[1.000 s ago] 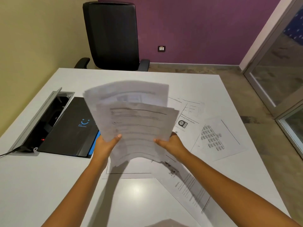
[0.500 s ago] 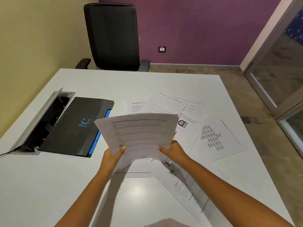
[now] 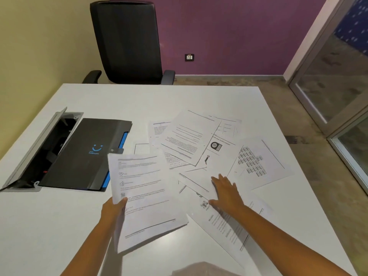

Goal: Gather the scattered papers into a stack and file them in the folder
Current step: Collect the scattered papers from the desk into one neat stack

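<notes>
White square table [image 3: 139,100], purple wall, black office chair [image 3: 129,42].
Your left hand [image 3: 112,211] pinches the printed paper stack [image 3: 143,196]; your right hand [image 3: 227,193], fingers spread, presses loose sheets [image 3: 191,140] reading "Achievements". Beyond your left fingers: black smiley-logo folder [image 3: 83,154].

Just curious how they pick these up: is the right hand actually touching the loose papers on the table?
Touching. In the head view, the right hand lies flat, fingers spread, on the scattered papers, with no gap beneath the palm.
</notes>
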